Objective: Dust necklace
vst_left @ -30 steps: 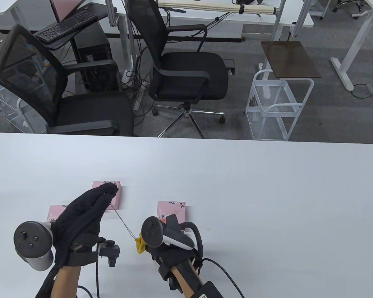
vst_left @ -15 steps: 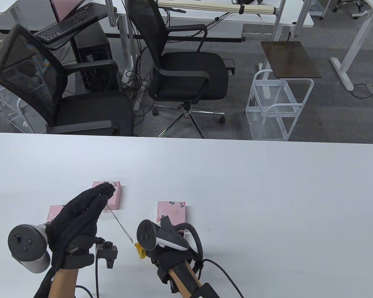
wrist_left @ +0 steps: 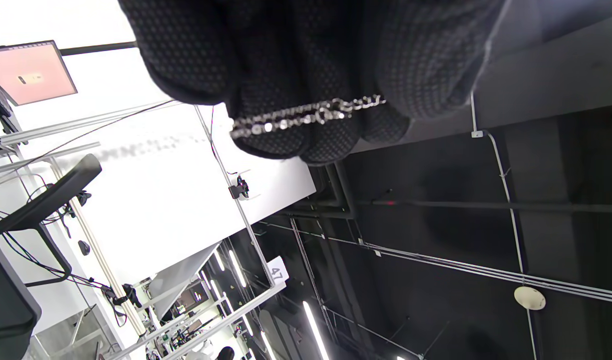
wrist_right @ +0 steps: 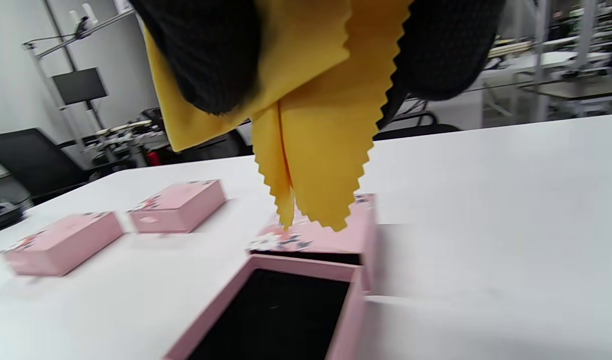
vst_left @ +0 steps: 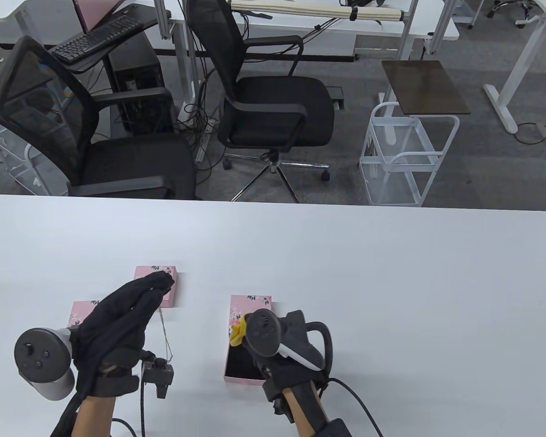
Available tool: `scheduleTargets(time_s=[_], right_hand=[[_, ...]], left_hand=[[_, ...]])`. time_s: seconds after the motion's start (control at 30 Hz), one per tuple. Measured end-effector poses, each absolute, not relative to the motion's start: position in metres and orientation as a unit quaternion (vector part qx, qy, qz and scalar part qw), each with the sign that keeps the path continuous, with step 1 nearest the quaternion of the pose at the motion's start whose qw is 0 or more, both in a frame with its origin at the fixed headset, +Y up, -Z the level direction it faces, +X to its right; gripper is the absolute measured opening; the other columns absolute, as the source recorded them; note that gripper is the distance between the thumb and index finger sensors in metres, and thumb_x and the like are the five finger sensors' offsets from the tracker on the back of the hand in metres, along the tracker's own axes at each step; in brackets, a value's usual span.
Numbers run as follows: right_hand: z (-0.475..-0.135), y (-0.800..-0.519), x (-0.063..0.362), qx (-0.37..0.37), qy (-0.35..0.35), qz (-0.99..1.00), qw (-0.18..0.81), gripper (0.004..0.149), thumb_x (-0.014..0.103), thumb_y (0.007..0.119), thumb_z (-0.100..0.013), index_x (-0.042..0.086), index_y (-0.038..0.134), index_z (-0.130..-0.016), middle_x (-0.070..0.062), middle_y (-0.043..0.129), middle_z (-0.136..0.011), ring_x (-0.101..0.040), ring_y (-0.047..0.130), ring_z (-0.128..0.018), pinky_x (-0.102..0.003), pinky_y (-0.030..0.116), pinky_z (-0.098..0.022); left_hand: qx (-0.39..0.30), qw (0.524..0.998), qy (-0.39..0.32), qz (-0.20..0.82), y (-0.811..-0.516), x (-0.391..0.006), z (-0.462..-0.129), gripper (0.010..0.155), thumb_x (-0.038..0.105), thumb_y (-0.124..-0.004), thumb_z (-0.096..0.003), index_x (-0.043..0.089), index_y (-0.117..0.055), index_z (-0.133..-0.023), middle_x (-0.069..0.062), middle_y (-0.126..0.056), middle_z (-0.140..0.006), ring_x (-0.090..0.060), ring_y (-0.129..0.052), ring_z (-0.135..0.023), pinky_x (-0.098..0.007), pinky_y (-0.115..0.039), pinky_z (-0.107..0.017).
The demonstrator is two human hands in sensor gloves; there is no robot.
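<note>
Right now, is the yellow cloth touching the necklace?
Apart. The table view shows the cloth held by the right hand over the open box, while the necklace hangs from the left hand, bare table between them.

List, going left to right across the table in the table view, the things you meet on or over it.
Left tracker → leftmost pink box → left hand → necklace → open box → right tracker.
</note>
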State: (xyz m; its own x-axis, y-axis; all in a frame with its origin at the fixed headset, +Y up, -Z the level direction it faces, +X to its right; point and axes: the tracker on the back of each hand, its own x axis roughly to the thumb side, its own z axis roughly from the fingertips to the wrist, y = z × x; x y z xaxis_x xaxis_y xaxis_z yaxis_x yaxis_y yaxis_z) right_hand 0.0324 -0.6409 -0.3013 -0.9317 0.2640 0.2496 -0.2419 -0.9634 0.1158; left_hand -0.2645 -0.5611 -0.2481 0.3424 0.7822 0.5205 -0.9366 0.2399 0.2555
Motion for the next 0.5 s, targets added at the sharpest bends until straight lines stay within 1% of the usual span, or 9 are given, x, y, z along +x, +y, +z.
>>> scheduleTargets(time_s=[0.03, 0.1, 0.13, 0.17, 0.27, 0.33, 0.43, 0.47, 0.5], right_hand=[[-0.302, -0.645, 0.051, 0.107, 0.032, 0.984, 0.135, 0.047, 0.029, 0.081, -0.063, 0.009, 0.068, -0.103, -0.015, 0.088, -0.087, -0.038, 0.091, -0.067, -0.053, 0.075, -0.056], [-0.303, -0.653, 0.070, 0.075, 0.029, 0.987, 0.142, 0.047, 0.029, 0.081, -0.063, 0.009, 0.069, -0.103, -0.016, 0.088, -0.087, -0.039, 0.091, -0.067, -0.053, 0.075, -0.056], [-0.304, -0.663, 0.085, 0.049, 0.038, 0.988, 0.140, 0.048, 0.030, 0.081, -0.063, 0.009, 0.069, -0.104, -0.016, 0.087, -0.087, -0.039, 0.090, -0.067, -0.053, 0.075, -0.056], [-0.305, -0.668, 0.091, 0.039, 0.046, 0.989, 0.138, 0.048, 0.030, 0.081, -0.063, 0.009, 0.068, -0.104, -0.017, 0.087, -0.088, -0.040, 0.090, -0.068, -0.054, 0.074, -0.057], [-0.311, -0.700, 0.117, -0.013, 0.074, 0.990, 0.122, 0.049, 0.031, 0.081, -0.063, 0.009, 0.067, -0.105, -0.017, 0.086, -0.089, -0.041, 0.089, -0.069, -0.055, 0.073, -0.058], [-0.316, -0.721, 0.127, -0.033, 0.089, 0.989, 0.112, 0.050, 0.031, 0.081, -0.062, 0.009, 0.067, -0.105, -0.018, 0.085, -0.090, -0.042, 0.089, -0.071, -0.056, 0.072, -0.059], [-0.318, -0.736, 0.134, -0.052, 0.125, 0.988, 0.073, 0.052, 0.032, 0.081, -0.062, 0.009, 0.066, -0.106, -0.020, 0.083, -0.094, -0.043, 0.086, -0.074, -0.057, 0.071, -0.060], [-0.318, -0.737, 0.134, -0.054, 0.128, 0.988, 0.066, 0.053, 0.033, 0.081, -0.062, 0.009, 0.065, -0.107, -0.021, 0.081, -0.096, -0.044, 0.085, -0.076, -0.058, 0.070, -0.061], [-0.319, -0.741, 0.134, -0.056, 0.137, 0.988, 0.050, 0.057, 0.035, 0.081, -0.062, 0.009, 0.062, -0.109, -0.023, 0.076, -0.101, -0.047, 0.081, -0.080, -0.059, 0.068, -0.062]], left_hand=[[0.266, 0.776, -0.147, 0.553, -0.561, -0.262, -0.248, 0.036, 0.048, -0.086, -0.0524, 0.031, -0.095, -0.083, 0.002, -0.104, -0.084, -0.018, -0.100, -0.075, -0.045, -0.083, -0.057], [0.262, 0.779, -0.153, 0.548, -0.562, -0.256, -0.248, 0.036, 0.048, -0.086, -0.0524, 0.031, -0.095, -0.083, 0.002, -0.104, -0.084, -0.018, -0.100, -0.075, -0.045, -0.083, -0.057], [0.259, 0.782, -0.157, 0.545, -0.563, -0.252, -0.248, 0.036, 0.048, -0.086, -0.0524, 0.031, -0.095, -0.083, 0.002, -0.104, -0.084, -0.018, -0.100, -0.075, -0.045, -0.083, -0.057], [0.257, 0.784, -0.160, 0.542, -0.564, -0.249, -0.249, 0.037, 0.048, -0.086, -0.0523, 0.031, -0.094, -0.083, 0.002, -0.104, -0.084, -0.018, -0.100, -0.075, -0.045, -0.084, -0.057], [0.246, 0.794, -0.170, 0.529, -0.567, -0.237, -0.250, 0.037, 0.048, -0.086, -0.0524, 0.031, -0.095, -0.083, 0.002, -0.104, -0.084, -0.018, -0.100, -0.075, -0.045, -0.083, -0.057], [0.241, 0.801, -0.175, 0.520, -0.569, -0.230, -0.250, 0.037, 0.048, -0.087, -0.0522, 0.031, -0.095, -0.083, 0.001, -0.104, -0.084, -0.018, -0.100, -0.075, -0.045, -0.083, -0.057], [0.236, 0.808, -0.182, 0.508, -0.572, -0.222, -0.250, 0.037, 0.048, -0.086, -0.0522, 0.031, -0.095, -0.083, 0.002, -0.104, -0.084, -0.018, -0.101, -0.075, -0.045, -0.083, -0.057], [0.235, 0.810, -0.184, 0.506, -0.572, -0.221, -0.250, 0.036, 0.048, -0.087, -0.0521, 0.031, -0.095, -0.083, 0.002, -0.104, -0.084, -0.018, -0.100, -0.075, -0.045, -0.083, -0.057], [0.235, 0.811, -0.185, 0.502, -0.573, -0.219, -0.250, 0.036, 0.048, -0.086, -0.0521, 0.031, -0.095, -0.083, 0.002, -0.104, -0.084, -0.018, -0.100, -0.075, -0.045, -0.084, -0.057]])
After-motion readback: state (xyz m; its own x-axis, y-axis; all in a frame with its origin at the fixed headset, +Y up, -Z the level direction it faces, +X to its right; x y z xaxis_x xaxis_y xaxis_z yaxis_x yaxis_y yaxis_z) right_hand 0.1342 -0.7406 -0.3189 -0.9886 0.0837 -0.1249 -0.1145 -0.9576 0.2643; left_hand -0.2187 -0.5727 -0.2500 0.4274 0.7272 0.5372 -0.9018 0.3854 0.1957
